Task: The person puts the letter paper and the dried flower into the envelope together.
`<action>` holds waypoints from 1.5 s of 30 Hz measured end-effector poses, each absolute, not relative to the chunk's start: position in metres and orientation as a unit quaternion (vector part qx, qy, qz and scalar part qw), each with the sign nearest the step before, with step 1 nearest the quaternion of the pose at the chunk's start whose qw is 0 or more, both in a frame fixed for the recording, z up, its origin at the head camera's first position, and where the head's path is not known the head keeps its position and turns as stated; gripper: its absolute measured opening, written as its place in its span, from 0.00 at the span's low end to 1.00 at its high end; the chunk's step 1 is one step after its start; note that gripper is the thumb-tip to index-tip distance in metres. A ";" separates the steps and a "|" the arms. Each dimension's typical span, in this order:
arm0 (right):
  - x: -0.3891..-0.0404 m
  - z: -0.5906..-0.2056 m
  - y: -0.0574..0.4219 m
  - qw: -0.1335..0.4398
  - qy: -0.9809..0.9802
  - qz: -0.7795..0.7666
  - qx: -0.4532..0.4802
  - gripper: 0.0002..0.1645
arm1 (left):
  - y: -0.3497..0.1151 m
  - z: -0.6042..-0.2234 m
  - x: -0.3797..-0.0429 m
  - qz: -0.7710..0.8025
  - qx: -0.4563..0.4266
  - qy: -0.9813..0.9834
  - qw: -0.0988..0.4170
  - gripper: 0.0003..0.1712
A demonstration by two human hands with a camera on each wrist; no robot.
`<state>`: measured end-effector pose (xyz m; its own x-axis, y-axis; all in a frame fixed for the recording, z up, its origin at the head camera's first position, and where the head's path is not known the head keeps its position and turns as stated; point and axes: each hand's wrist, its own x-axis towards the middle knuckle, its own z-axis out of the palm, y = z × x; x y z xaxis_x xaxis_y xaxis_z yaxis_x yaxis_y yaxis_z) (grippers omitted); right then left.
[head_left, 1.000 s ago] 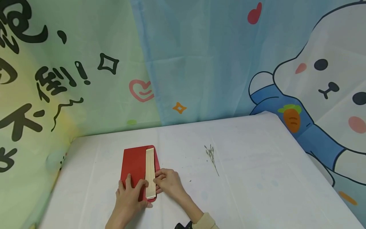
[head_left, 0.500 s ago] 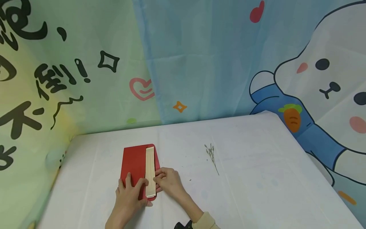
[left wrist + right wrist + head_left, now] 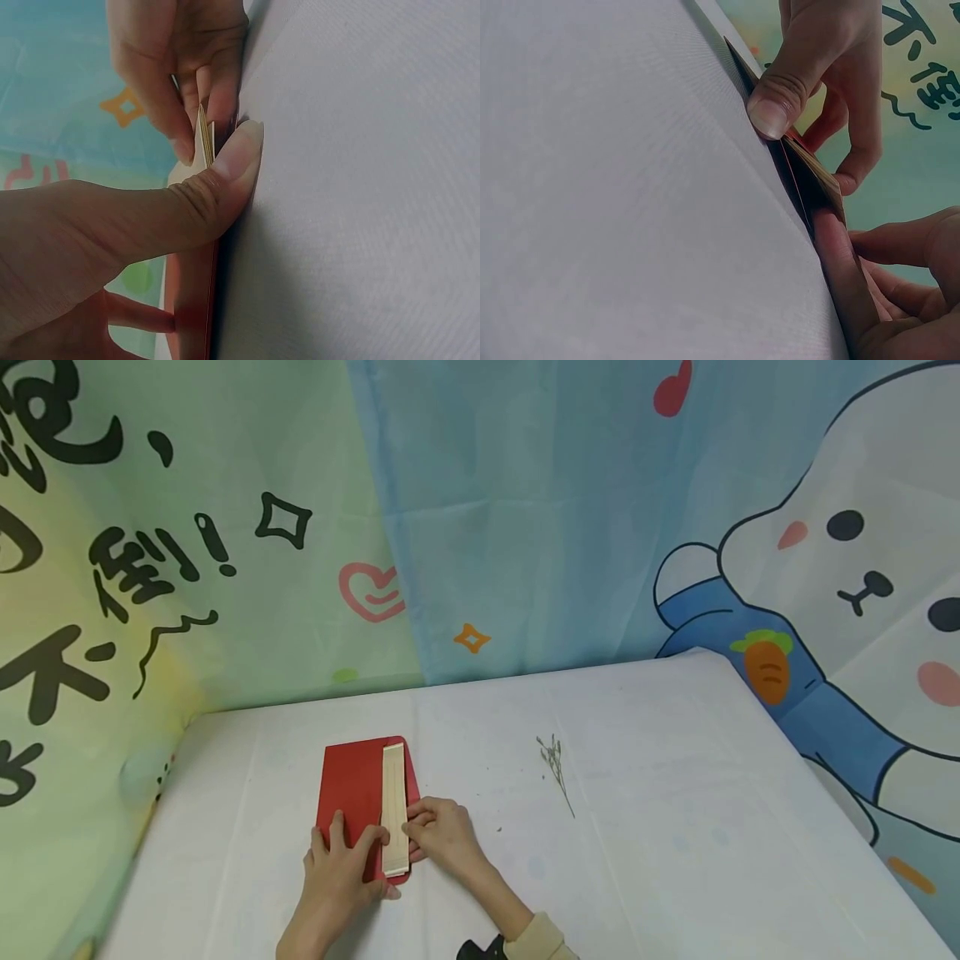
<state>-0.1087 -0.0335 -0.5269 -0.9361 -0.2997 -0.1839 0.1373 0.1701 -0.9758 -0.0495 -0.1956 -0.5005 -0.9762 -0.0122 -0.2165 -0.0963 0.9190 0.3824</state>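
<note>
A red cardboard cover [image 3: 351,781] with rounded right corners lies flat at the table's front left. Along its right side runs a narrow cream strip of layered folded paper [image 3: 393,781]. My left hand [image 3: 337,877] spreads fingers over the cover, its bent index finger on the strip and its thumb [image 3: 225,172] at the near edge, holding that end. From the right, my right hand [image 3: 446,837] pinches the strip's long edge, thumb on top and a finger [image 3: 832,240] tucked underneath. Several thin layers fan slightly at the strip's end in both wrist views.
A dried flower sprig [image 3: 553,768] lies right of the cover on the white cloth-covered table [image 3: 675,827]. Small crumbs dot the cloth nearby. Behind stands a printed curtain [image 3: 525,527]. A black object [image 3: 482,950] shows at the bottom edge near the right sleeve.
Both hands keep their hold on the strip and cover with hardly any movement. The whole head view has shifted very slightly.
</note>
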 end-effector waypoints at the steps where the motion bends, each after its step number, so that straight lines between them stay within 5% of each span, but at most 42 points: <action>1: -0.109 -0.527 -0.034 0.170 0.745 -0.642 -0.054 0.08 | -0.196 -0.501 -0.050 0.198 -0.028 0.974 0.105 0.36; 45: -0.109 -0.529 -0.036 0.166 0.749 -0.640 -0.050 0.07 | -0.199 -0.502 -0.048 0.197 -0.009 0.977 0.081 0.39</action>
